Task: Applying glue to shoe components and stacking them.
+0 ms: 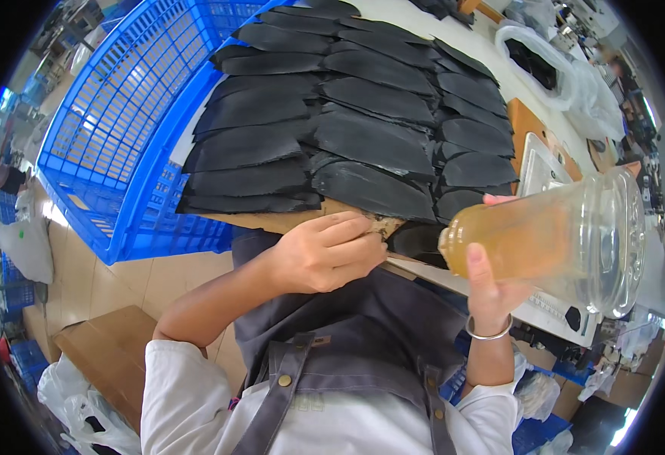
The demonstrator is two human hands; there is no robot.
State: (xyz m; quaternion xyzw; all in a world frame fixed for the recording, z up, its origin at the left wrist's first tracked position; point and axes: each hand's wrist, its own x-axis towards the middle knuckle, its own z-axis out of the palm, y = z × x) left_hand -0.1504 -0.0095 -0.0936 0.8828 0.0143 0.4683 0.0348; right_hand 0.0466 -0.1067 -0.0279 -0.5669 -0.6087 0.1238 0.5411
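My right hand [492,288] is wrapped round a clear plastic jar [575,235] holding amber liquid, with the thumb across its near side. The jar appears tilted, its wide rim towards the right. My left hand [328,254] is closed, fingertips pinched together at the near edge of a brown board [268,221]. What they grip is hidden; a frayed brown bit shows beside the fingertips. Thin black curved pieces [370,136], like leather cut-outs, lie overlapping in three columns on the board, just beyond my left hand.
A blue plastic basket [124,129] stands left of the board. On the right are a white table [567,144], a white device [541,171] and plastic bags [586,98]. A cardboard box [112,356] and a white bag [82,406] are at lower left.
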